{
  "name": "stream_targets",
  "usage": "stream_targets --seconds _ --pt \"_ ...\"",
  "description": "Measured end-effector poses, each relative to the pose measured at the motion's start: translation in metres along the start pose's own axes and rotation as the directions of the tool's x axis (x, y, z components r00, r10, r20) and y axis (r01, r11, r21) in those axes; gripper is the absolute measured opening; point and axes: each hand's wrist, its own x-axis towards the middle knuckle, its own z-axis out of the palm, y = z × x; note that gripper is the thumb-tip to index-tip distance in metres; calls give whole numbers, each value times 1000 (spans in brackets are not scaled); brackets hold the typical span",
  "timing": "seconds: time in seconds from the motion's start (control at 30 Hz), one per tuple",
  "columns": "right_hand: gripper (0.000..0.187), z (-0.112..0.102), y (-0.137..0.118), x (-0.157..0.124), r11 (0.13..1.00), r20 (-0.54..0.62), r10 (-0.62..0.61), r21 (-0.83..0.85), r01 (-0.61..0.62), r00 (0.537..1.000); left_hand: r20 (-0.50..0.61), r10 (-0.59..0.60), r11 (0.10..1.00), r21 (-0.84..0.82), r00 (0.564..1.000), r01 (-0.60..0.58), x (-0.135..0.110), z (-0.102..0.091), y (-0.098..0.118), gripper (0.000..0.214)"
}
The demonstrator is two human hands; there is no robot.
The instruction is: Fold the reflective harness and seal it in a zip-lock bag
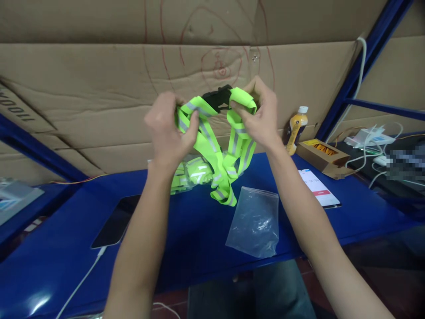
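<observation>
The fingers (191, 126) of the left hand (168, 128) are curled together and pinch one band of the reflective strap vest (215, 155), with the thumb pressed on the near face of the band. The fingers of the right hand (260, 113) are also closed, and they clamp the other band just beside the black buckle (217, 97), which sits at the top between both hands. The two hands are raised above the counter (199, 230), with the backs turned toward the camera and the wrists bent a little inward. Both forearms rise from the near edge of the scene and lean toward each other.

The vest is neon yellow-green with grey stripes. It hangs down from the hands, and its lower loops reach to the blue counter. Behind it, a second folded vest in clear wrap (191, 175) lies on the counter.

Near the right forearm, an empty clear zip bag (255, 221) lies flat. To the left lies a dark phone (116, 221) with a white cable (83, 279). To the right lies another phone with a lit screen (318, 188), and farther away a cardboard box (322, 155) and a bottle of yellow drink (296, 128). A cardboard wall (99, 88) stands at the far side.
</observation>
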Motion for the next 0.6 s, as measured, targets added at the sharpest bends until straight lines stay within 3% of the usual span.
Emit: stream_targets --seconds 0.1,0.17,0.23,0.33,0.4,0.47,0.53,0.6 --pt "23 4 -5 -5 995 -4 -82 -62 82 997 -71 -93 996 -20 993 92 1 1 -5 29" --pt "14 3 -8 -7 987 20 -110 -112 111 994 -79 -79 996 -36 994 76 1 1 -3 30" --pt "11 0 -12 -7 983 83 -115 -133 125 990 -71 36 999 -12 997 -37 0 -1 5 34" --pt "10 -5 -15 -7 980 172 -149 -107 168 974 37 244 969 33 969 -245 -1 -6 18 37" --pt "9 -5 -15 -7 979 120 -154 -115 168 981 66 259 965 30 964 -261 -2 -8 21 22" --pt "7 -3 -12 -7 980 7 -120 -158 119 993 -8 236 967 104 972 -233 -4 -7 18 11" --pt "8 1 -8 -8 978 -108 -93 -198 70 990 -77 223 955 215 972 -203 -6 -5 14 25" --pt "13 5 -3 -7 977 -217 -86 -209 40 972 -13 153 963 225 988 -146 -9 -2 13 42"
